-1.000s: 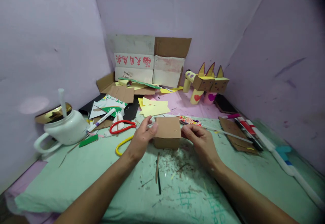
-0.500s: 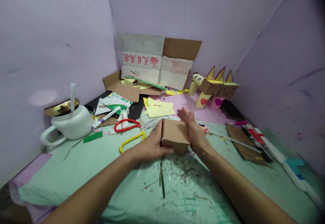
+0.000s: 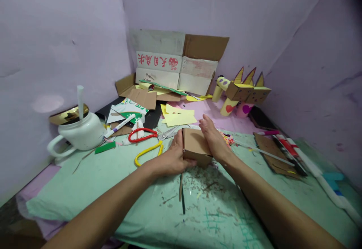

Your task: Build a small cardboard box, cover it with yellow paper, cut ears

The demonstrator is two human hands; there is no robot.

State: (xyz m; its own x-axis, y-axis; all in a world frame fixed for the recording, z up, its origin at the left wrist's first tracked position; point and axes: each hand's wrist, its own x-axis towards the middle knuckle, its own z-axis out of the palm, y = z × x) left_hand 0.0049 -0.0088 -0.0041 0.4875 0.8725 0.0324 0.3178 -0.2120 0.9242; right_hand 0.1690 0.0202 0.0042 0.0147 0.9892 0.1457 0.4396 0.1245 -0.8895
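A small brown cardboard box [image 3: 196, 142] is held just above or on the green cloth at the centre. My left hand [image 3: 175, 158] grips its left side, thumb along the lower front edge. Against the right side and top edge lies my right hand [image 3: 215, 138], its fingers stretched and pointing away. Scissors [image 3: 147, 139] with one red and one yellow handle lie left of the box, blades towards it. Thin dark and brown strips [image 3: 181, 194] and scattered scraps are on the cloth in front.
A white mug [image 3: 82, 132] stands at the left. Behind are yellow paper pieces [image 3: 179, 118] and a folded carton [image 3: 158, 60]. Cardboard animal figures [image 3: 247, 92] stand at the back right; markers [image 3: 285, 147] and flat cardboard [image 3: 274, 158] lie at the right.
My right hand has moved inward over the box's right top edge. The whole view has shifted slightly; my left hand keeps its hold.
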